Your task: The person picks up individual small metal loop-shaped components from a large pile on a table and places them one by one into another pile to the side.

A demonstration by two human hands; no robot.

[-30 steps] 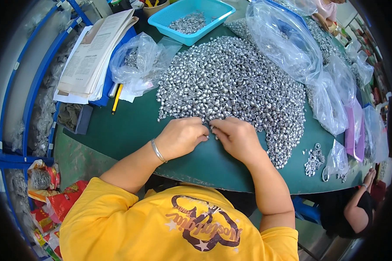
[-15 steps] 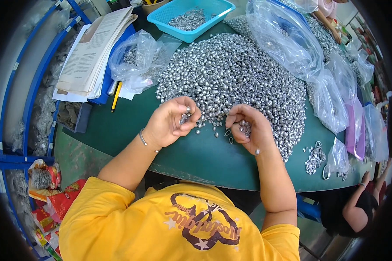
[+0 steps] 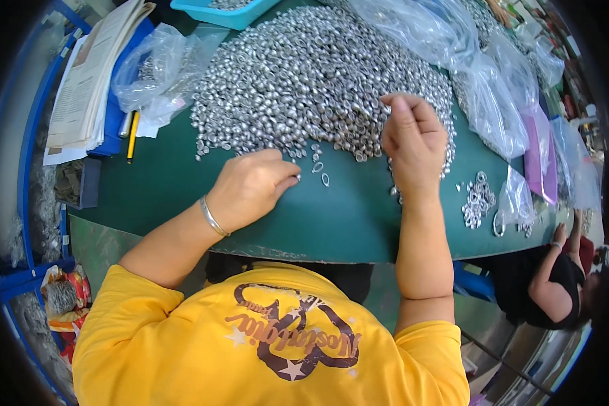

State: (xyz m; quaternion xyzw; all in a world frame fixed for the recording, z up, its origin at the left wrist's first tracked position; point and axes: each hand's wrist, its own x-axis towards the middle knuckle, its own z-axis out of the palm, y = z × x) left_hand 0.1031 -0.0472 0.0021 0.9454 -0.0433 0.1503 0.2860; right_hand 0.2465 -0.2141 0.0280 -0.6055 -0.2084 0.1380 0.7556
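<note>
A wide pile of small silvery metal pieces (image 3: 271, 88), some solid and rounded, some ring-like, covers the far part of the green table (image 3: 331, 223). At its near left edge my left hand (image 3: 254, 186) is turned knuckles up, with thumb and fingers pressed together. A tiny pale bit shows at its fingertips, too small to name. My right hand (image 3: 416, 145) is raised over the pile's right side, fingers curled in against the thumb; whatever the palm has in it is hidden. A few loose metal rings (image 3: 325, 179) lie on the table between my hands.
Clear plastic bags (image 3: 494, 101) and a purple bag (image 3: 540, 155) line the right side, near a small ring heap (image 3: 478, 201). A blue basket (image 3: 227, 12) stands behind. Papers (image 3: 95, 81) and a yellow pencil (image 3: 133, 137) are at left. Another person (image 3: 551, 284) sits at lower right.
My view has shifted, so the table things sit higher and further left. My left hand has turned knuckles up, hiding the pieces it held. My right hand has moved forward over the pile.
</note>
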